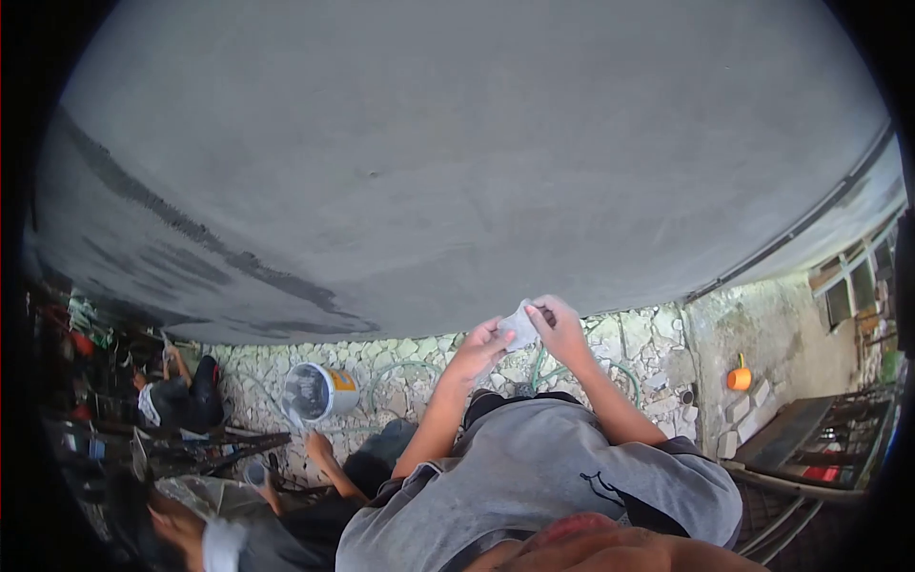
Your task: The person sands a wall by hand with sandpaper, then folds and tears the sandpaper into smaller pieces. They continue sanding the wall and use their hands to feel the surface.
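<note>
My left hand (479, 350) and my right hand (559, 331) are raised in front of my chest, close to the grey plastered wall (496, 172). Between them is a small, thin, pale grey sheet (518, 327), slightly bent, its kind unclear. The left fingers and thumb pinch its lower left part. At its upper right edge, my right thumb and curled fingers grip it. Pale dust coats the fingers of both hands.
Broken stone (257, 367) covers the ground along the wall's foot. A white bucket (321, 392) stands there beside a green hose (389, 370). Other people (181, 386) are close by on the left. An orange dipper (739, 377) lies right, near concrete blocks (748, 404).
</note>
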Demonstrator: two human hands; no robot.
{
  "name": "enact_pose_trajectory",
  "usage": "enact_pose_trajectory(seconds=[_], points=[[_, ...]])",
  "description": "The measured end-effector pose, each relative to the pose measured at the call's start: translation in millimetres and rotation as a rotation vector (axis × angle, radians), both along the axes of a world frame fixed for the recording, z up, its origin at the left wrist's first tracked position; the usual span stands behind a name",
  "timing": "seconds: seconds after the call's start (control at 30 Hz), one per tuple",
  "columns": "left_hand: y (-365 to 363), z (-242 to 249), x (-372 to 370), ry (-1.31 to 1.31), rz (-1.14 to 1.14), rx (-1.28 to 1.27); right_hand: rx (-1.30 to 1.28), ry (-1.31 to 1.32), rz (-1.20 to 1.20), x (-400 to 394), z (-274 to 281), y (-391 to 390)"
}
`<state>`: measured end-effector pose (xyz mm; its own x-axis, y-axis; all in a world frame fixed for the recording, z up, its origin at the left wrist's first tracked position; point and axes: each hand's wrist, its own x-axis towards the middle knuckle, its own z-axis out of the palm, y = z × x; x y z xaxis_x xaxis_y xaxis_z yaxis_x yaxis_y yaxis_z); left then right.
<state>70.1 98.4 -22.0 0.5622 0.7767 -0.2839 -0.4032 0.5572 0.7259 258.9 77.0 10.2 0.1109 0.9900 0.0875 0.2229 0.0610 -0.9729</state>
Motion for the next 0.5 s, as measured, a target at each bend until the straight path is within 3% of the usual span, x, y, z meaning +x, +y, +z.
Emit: enact_pose_trajectory(seconds=[0.07, 0.2, 0.33, 0.4, 0.5], points=[[-1.9, 4.7, 6.3, 0.021, -0.033, 0.062, 0.179, -0.21, -0.149, -1.1, 4.5, -1.7], [-5.0, 13.2, 14.6, -0.003, 0.03, 0.06, 0.229, -0.351, -0.222, -5.9, 8.8, -5.0], [-5.9, 9.3, 13.0, 0.054, 0.097, 0.08, 0.358, -0.32, -0.163, 0.5, -0.1, -2.8], [-5.4, 0.9, 11.6, 0.108, 0.197, 0.121, 0.319, -0.575, -0.018, 7.5, 12.3, -6.3], [-4.8, -1.0, 7.9, 0.13, 0.197, 0.22, 0.274, -0.443, 0.091, 6.0, 7.4, -4.7]])
